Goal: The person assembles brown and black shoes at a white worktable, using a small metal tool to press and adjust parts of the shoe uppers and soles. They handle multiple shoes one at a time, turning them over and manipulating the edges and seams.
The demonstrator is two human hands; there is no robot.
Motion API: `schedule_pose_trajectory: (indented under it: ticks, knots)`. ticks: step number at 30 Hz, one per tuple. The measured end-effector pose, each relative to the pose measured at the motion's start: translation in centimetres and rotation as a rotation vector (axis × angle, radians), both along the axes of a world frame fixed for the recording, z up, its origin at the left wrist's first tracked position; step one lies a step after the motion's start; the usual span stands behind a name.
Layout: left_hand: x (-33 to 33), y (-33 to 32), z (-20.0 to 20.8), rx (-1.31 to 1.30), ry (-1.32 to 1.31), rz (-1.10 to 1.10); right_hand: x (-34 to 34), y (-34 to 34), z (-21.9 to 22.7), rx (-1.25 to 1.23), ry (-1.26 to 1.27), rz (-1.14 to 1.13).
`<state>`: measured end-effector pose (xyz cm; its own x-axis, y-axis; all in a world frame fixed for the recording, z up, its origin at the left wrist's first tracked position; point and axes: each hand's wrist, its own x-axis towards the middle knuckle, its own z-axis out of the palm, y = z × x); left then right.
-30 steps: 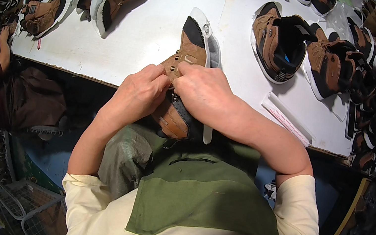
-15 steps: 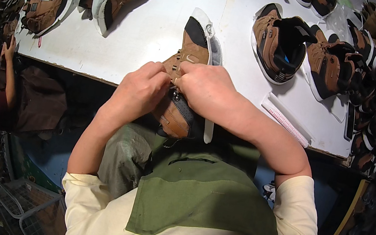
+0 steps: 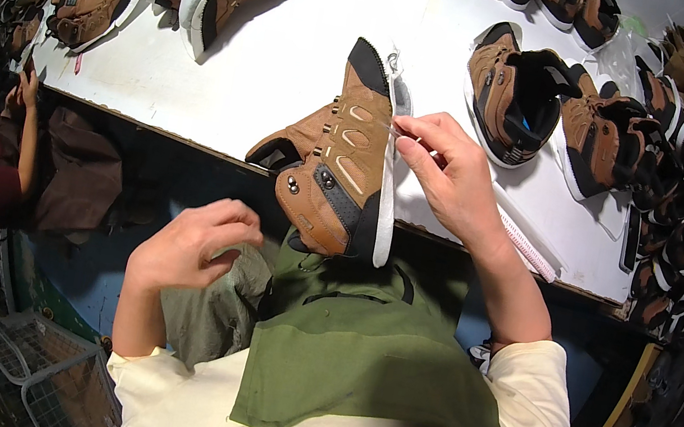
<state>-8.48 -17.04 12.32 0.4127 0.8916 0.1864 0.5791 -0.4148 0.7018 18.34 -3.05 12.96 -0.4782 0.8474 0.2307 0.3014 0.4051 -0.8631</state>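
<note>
Brown shoe (image 3: 357,116): best steady from near side with empty, half-curled left hand (image 3: 201,245), handling gently the thin item (image 3: 435,156) pinched in right hand (image 3: 456,179) beside sole (image 3: 384,221).

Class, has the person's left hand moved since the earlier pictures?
Yes: the left hand has moved back and leftward, away from the white table.

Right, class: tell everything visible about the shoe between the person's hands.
The shoe is side up, toe pointing away, heel past the near edge of the white table. Its leathery upper is brown with black toe, dark heel panel, three pale insets and metallic hooks. The right hand appears to touch its pale sole.
</note>
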Motion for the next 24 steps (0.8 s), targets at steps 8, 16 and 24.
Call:
schedule_pose_trajectory:
  ticks: [8,16,24]
  knots:
    - [3.5,6.4,0.8,0.06,-0.168,0.206,0.4,-1.2,-1.9,-0.27,0.123,-0.076]
    - [6.9,9.1,-1.0,0.075,0.053,0.287,-0.2,-2.1,-2.2,-0.027,0.06,-0.064]
    - [7.3,9.6,-1.4,0.119,0.166,0.292,0.1,-1.9,-2.2,0.04,0.066,-0.038]
